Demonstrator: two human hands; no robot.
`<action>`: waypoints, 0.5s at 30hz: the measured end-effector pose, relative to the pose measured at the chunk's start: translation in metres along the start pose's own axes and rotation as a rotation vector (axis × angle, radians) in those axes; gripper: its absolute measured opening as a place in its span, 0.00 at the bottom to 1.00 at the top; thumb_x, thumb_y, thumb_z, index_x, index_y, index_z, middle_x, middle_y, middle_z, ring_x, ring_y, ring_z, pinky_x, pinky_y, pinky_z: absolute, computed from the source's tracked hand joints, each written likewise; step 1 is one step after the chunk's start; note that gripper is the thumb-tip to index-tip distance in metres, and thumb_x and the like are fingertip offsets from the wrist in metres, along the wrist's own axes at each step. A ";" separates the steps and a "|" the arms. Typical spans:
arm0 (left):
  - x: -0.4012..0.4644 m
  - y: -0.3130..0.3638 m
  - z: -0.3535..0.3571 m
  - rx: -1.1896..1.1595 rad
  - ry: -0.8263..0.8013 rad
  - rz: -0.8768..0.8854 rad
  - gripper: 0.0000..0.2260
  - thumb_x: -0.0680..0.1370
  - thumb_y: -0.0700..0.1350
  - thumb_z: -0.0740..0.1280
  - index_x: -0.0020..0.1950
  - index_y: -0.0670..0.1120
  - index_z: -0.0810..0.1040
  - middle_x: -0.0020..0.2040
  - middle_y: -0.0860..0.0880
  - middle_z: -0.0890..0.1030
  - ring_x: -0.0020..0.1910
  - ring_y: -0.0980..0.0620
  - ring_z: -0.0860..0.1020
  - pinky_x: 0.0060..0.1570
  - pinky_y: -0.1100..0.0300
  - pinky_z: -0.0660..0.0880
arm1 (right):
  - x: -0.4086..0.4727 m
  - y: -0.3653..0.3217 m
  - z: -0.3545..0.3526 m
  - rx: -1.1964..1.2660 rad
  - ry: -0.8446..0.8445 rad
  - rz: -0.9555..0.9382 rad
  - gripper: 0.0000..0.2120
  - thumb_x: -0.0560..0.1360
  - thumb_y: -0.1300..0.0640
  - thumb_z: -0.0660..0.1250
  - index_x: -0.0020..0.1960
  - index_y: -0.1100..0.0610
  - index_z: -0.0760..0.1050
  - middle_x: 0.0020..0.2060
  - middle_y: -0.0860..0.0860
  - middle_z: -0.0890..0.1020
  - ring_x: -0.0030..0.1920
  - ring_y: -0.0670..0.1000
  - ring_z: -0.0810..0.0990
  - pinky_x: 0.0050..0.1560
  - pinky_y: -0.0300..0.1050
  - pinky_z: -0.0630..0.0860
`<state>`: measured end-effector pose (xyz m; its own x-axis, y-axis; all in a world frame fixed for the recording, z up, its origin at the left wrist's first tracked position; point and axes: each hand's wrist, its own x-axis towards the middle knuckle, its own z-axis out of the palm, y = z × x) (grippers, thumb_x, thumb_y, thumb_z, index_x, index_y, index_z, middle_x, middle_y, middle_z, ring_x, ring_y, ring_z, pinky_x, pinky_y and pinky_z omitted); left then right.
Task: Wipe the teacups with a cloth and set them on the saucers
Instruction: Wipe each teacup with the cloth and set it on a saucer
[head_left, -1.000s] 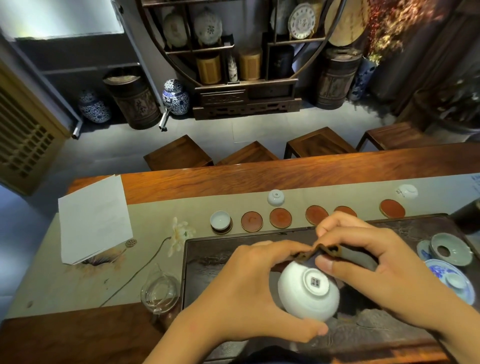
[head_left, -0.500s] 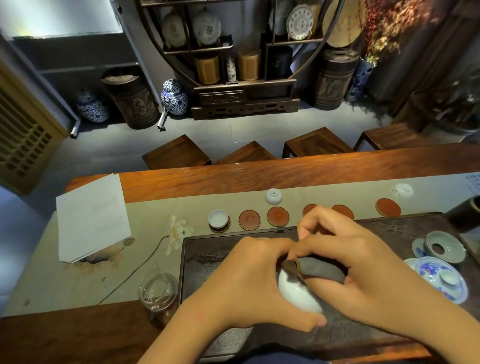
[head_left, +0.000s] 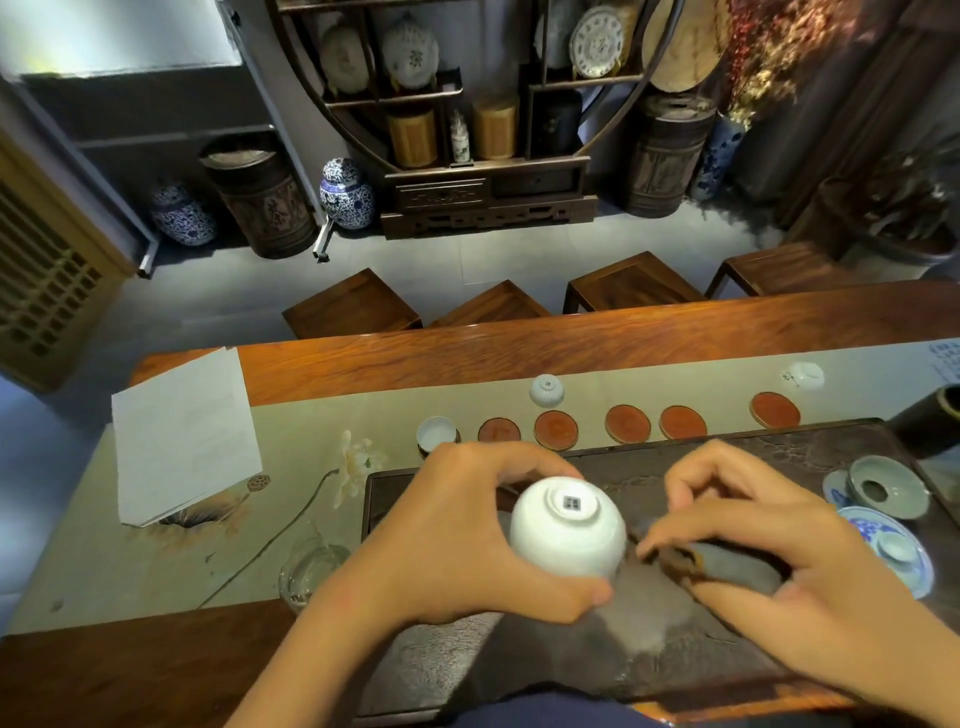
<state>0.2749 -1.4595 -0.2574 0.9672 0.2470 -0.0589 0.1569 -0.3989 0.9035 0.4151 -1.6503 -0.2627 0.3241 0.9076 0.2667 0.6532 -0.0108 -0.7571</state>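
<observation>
My left hand (head_left: 447, 540) grips a white teacup (head_left: 569, 530) bottom-up over the dark tea tray (head_left: 779, 447), thumb below and fingers behind it. Just right of the cup, my right hand (head_left: 769, 561) pinches a folded dark cloth (head_left: 727, 566); the cloth is off the cup. A row of red saucers (head_left: 556, 429) lies on the runner behind the tray. One upright teacup (head_left: 437, 434) stands on the leftmost saucer. An inverted cup (head_left: 546, 389) sits behind the row and another (head_left: 804, 375) at the far right.
A stack of white paper (head_left: 182, 431) lies on the runner at left. A glass pitcher (head_left: 311, 571) stands left of the tray. A celadon strainer (head_left: 885, 491) and blue-and-white lidded bowl (head_left: 883, 545) sit on the tray's right. A grey towel (head_left: 436, 660) lies at the tray's front.
The cloth covered the cup half a second ago; my right hand has drawn it off to the right. My left hand has turned the cup so its base faces up.
</observation>
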 end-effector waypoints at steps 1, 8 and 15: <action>0.001 0.003 0.001 0.013 -0.012 0.015 0.20 0.61 0.50 0.80 0.51 0.53 0.83 0.48 0.57 0.85 0.48 0.59 0.83 0.48 0.60 0.79 | 0.003 -0.001 -0.001 0.002 0.059 0.024 0.05 0.68 0.56 0.69 0.42 0.53 0.83 0.42 0.45 0.73 0.41 0.45 0.77 0.42 0.31 0.70; 0.004 0.009 0.012 0.077 0.024 0.091 0.18 0.61 0.49 0.81 0.48 0.49 0.81 0.42 0.51 0.83 0.42 0.52 0.81 0.41 0.48 0.75 | 0.016 -0.022 0.018 0.102 0.215 0.020 0.06 0.66 0.61 0.74 0.42 0.55 0.83 0.43 0.52 0.74 0.45 0.46 0.77 0.46 0.30 0.71; -0.004 0.004 0.003 0.032 0.102 0.060 0.22 0.61 0.46 0.81 0.52 0.53 0.82 0.48 0.57 0.84 0.49 0.57 0.83 0.48 0.57 0.79 | 0.002 -0.019 0.021 0.132 0.212 0.058 0.03 0.68 0.55 0.71 0.40 0.53 0.83 0.41 0.45 0.74 0.41 0.45 0.77 0.41 0.28 0.71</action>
<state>0.2721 -1.4643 -0.2550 0.9500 0.3098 0.0400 0.1071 -0.4434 0.8899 0.3888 -1.6396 -0.2602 0.5039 0.7987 0.3289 0.5389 0.0068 -0.8423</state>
